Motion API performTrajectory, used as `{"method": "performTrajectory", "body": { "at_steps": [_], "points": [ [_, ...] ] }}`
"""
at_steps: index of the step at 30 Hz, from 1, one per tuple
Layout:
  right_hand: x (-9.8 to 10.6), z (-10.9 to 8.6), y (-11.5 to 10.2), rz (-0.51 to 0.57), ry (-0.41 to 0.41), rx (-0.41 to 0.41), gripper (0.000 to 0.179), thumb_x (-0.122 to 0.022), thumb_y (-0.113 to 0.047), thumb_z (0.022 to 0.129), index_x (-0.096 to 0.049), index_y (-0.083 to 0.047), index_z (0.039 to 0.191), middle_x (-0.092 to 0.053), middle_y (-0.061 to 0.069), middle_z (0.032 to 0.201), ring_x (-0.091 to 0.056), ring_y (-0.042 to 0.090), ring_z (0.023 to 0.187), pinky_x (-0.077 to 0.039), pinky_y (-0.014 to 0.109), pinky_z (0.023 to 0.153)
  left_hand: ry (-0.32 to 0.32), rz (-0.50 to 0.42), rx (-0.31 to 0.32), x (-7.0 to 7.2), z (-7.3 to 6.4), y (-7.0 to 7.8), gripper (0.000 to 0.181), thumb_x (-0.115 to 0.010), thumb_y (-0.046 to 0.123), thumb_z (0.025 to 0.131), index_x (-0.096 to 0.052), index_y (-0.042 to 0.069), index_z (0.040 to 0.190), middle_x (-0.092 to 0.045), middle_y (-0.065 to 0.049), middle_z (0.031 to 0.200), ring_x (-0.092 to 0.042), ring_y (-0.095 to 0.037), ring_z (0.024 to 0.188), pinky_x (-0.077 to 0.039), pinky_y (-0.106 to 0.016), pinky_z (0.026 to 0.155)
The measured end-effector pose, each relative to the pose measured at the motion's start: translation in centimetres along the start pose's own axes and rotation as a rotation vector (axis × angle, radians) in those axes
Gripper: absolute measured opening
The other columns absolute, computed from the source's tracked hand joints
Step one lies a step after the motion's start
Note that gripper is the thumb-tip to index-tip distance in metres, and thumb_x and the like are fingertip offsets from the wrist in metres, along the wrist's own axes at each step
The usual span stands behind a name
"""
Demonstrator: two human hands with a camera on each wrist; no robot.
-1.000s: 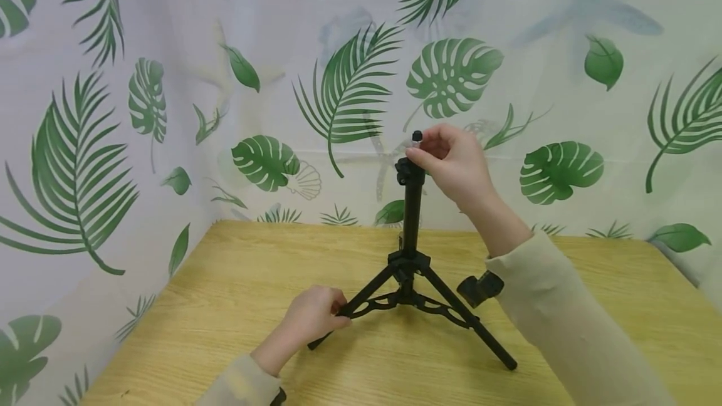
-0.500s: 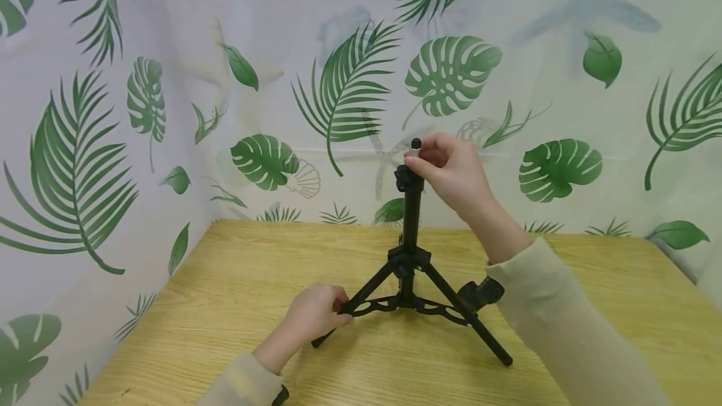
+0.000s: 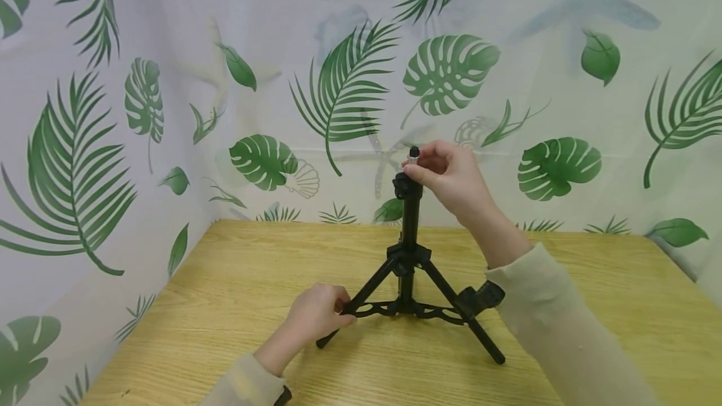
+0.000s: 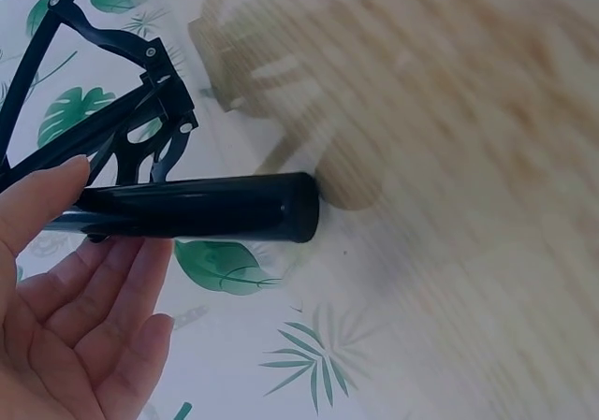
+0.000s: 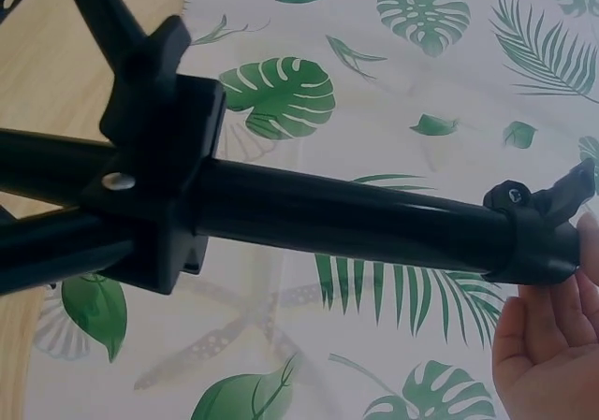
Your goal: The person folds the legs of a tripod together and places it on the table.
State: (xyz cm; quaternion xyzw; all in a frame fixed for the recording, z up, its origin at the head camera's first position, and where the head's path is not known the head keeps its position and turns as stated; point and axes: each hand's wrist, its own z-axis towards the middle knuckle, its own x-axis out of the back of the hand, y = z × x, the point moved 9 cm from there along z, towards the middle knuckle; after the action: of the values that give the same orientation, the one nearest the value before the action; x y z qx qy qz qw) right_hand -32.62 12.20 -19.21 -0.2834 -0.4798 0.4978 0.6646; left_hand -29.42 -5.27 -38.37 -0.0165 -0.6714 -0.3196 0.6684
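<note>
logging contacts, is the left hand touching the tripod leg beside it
Touching. The left wrist view shows it: the left hand has its thumb on one side of the tripod leg and fingertips meeting the other.

Black tripod [image 3: 410, 221]; green leaf-patterned white backdrop [image 3: 350, 99]; yellow wood-grained table [image 3: 265, 262].

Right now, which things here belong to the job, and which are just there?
Part of the job:
black tripod
left hand, holding one leg
right hand, holding its top

Just there:
wooden table
leaf-patterned backdrop
black wrist device
</note>
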Motion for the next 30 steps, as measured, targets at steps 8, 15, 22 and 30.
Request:
{"method": "performTrajectory", "body": {
  "at_steps": [8,15,22,30],
  "points": [
    [-0.1,-0.4,0.1,-0.015,0.002,0.001,0.022,-0.062,-0.013,0.084,-0.053,0.004,0.094,-0.063,0.015,0.100,-0.059,0.017,0.086,-0.043,0.030,0.079,0.066,-0.060,-0.044,0.3,0.0,0.6,0.022,-0.074,0.018,0.070,-0.065,0.004,0.084,-0.063,-0.001,0.073,-0.059,-0.012,0.067,-0.046,-0.024,0.059],
    [-0.1,-0.6,0.3,-0.022,0.000,-0.001,0.022,-0.062,-0.013,0.084,-0.053,0.005,0.093,-0.063,0.015,0.100,-0.059,0.018,0.088,-0.043,0.031,0.080,0.101,-0.080,-0.056,0.5,0.1,1.1,0.020,-0.076,0.014,0.068,-0.065,0.004,0.081,-0.062,-0.001,0.072,-0.058,-0.012,0.066,-0.045,-0.023,0.058],
    [-0.3,-0.7,0.4,-0.010,-0.016,0.006,0.020,-0.062,-0.011,0.083,-0.055,0.005,0.093,-0.063,0.015,0.100,-0.060,0.019,0.090,-0.044,0.032,0.080,0.106,-0.111,-0.058,0.5,0.3,1.4,0.021,-0.076,0.012,0.068,-0.065,0.002,0.083,-0.062,-0.001,0.073,-0.058,-0.012,0.066,-0.045,-0.020,0.057],
    [-0.5,-0.9,0.3,-0.009,-0.036,-0.014,0.021,-0.062,-0.011,0.083,-0.054,0.005,0.094,-0.062,0.015,0.101,-0.059,0.019,0.092,-0.044,0.032,0.082,0.124,-0.152,-0.064,0.5,0.4,1.6,0.020,-0.076,0.010,0.067,-0.065,0.001,0.082,-0.063,-0.002,0.072,-0.057,-0.009,0.064,-0.045,-0.019,0.055]
  ]
}}
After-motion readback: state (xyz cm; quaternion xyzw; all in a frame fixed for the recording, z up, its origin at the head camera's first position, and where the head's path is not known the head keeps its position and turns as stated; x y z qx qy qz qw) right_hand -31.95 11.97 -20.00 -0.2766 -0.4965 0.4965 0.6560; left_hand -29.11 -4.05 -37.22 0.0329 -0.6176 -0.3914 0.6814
